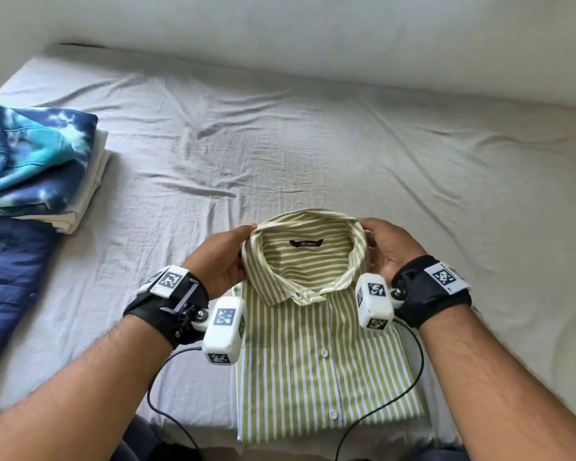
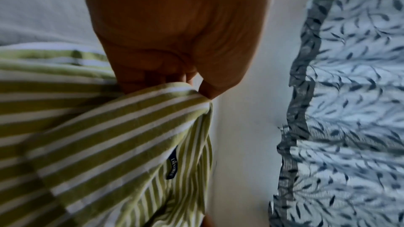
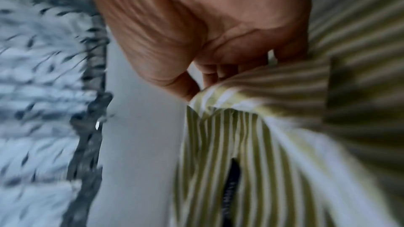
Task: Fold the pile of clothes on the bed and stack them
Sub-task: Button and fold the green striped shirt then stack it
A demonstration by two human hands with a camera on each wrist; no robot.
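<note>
The green-and-white striped shirt (image 1: 316, 354) lies folded, buttoned front up, at the near edge of the bed (image 1: 280, 144). The left hand (image 1: 220, 257) and right hand (image 1: 391, 247) each pinch its collar. A folded stack (image 1: 40, 168) sits far left.

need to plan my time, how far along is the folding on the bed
Done: a folded stack sits at the bed's left. In hand: the striped shirt lies folded, left hand and right hand gripping its collar. Left: putting it on the stack; the navy garment looks unstacked.
</note>
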